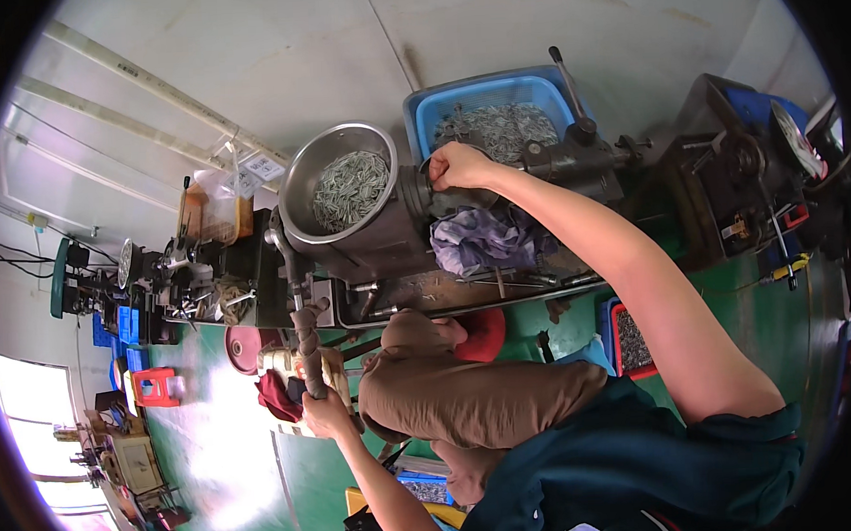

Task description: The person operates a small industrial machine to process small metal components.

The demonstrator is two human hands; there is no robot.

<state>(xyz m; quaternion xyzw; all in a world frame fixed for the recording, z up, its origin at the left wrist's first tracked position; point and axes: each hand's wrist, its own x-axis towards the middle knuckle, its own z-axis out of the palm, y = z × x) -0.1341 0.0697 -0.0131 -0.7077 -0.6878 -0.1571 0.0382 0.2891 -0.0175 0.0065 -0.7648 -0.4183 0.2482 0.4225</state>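
Glossy floor (318, 517), left hand (328, 414) gripping lever (309, 346) (wrapped)

Bowl (301, 187) blocks leftward of the right fingers (443, 169), rag (481, 242) perhaps below

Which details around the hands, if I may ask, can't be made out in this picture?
Head view: anything the right hand might hold, hidden by the hand itself.
Head view: the gripped part of the wrapped lever, hidden by the left hand.
Head view: anything beneath the purple cloth, hidden by its folds.
Head view: tips of the metal pins, too small.
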